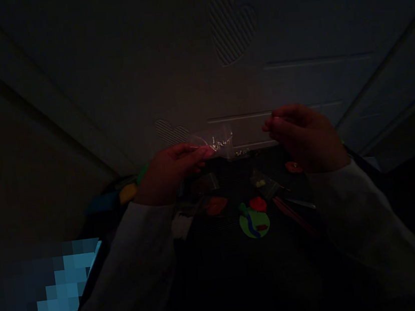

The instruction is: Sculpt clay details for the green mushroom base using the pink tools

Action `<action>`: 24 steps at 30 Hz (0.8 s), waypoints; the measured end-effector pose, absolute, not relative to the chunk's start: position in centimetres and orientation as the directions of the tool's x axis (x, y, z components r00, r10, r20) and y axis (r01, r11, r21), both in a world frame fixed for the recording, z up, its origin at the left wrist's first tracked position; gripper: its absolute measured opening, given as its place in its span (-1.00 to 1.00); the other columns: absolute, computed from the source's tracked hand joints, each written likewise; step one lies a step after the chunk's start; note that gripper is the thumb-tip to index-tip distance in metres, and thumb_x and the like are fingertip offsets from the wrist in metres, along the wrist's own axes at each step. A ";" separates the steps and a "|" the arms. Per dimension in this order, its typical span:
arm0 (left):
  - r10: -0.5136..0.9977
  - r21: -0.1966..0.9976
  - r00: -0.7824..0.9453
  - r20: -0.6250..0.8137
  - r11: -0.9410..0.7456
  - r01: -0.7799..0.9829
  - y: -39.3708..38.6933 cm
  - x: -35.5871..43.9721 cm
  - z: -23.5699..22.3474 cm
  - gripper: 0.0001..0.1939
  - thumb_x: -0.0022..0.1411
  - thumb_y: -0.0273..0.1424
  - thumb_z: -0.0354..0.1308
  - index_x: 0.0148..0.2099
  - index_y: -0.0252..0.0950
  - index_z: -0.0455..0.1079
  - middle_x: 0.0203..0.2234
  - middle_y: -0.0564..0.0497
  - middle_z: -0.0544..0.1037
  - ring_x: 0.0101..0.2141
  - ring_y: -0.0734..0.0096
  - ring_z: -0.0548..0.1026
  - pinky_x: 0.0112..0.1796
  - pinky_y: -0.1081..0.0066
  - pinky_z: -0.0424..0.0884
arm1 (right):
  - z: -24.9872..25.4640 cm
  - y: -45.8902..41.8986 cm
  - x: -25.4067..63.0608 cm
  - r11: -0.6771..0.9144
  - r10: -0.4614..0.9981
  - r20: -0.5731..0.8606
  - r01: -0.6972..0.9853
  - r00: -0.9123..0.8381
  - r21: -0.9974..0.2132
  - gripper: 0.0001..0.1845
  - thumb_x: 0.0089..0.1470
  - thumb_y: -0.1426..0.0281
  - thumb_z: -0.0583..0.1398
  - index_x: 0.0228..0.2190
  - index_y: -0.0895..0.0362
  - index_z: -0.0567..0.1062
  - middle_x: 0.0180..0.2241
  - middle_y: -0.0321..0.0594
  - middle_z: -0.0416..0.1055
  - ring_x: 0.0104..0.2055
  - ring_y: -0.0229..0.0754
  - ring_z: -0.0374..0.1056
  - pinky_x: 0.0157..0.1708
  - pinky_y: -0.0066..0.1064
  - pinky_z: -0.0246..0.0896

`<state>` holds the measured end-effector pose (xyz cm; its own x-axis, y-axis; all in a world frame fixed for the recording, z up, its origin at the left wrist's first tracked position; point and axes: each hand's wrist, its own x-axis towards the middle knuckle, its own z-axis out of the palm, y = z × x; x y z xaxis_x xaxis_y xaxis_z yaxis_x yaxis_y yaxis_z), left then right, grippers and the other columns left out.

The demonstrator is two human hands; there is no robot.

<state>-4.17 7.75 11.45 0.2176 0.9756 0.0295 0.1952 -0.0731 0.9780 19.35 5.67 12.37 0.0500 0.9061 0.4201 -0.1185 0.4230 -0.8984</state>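
The room is dim. My left hand pinches the edge of a small clear plastic bag holding glittery gold specks, raised above the far edge of a dark table mat. My right hand hangs level with it, a short gap to the right of the bag. Its fingertips are pinched together, and nothing shows between them. Both hands are raised above the mat, touching nothing else.
On the mat lie a green clay disc with red and blue pieces, red clay lumps, a small clear bag, and thin red sticks. Behind stands a white embossed panel. Yellow and blue objects sit far left.
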 end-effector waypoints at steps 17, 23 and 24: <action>0.982 0.976 0.190 0.016 -0.057 0.211 7.6 -4.1 11.7 -0.67 -0.09 -0.17 0.14 -0.28 -0.25 0.39 -0.30 0.00 0.48 -0.34 0.41 0.42 -0.39 0.47 0.30 | 13.1 5.6 19.1 0.454 0.891 0.448 -0.176 0.075 -0.873 -0.69 -0.02 0.18 0.09 -0.57 0.17 0.23 -0.63 -0.36 0.13 -0.61 -0.45 0.10 -0.62 -0.57 0.05; 0.982 0.978 0.188 0.019 -0.058 0.199 7.7 -4.1 11.6 -0.68 -0.10 -0.18 0.15 -0.29 -0.25 0.40 -0.31 0.00 0.48 -0.33 0.42 0.42 -0.37 0.47 0.30 | 13.2 5.3 19.0 0.481 0.876 0.471 -0.114 0.108 -0.869 -0.78 -0.12 0.33 0.19 -0.56 0.18 0.25 -0.65 -0.40 0.17 -0.58 -0.46 0.14 -0.54 -0.58 0.08; 0.982 0.980 0.187 0.022 -0.058 0.191 7.7 -4.1 11.6 -0.68 -0.09 -0.18 0.15 -0.29 -0.25 0.40 -0.31 0.00 0.49 -0.34 0.42 0.42 -0.37 0.47 0.30 | 13.1 5.2 19.0 0.477 0.877 0.467 -0.092 0.112 -0.874 -0.81 -0.14 0.37 0.20 -0.54 0.17 0.27 -0.63 -0.39 0.19 -0.56 -0.46 0.17 -0.53 -0.58 0.08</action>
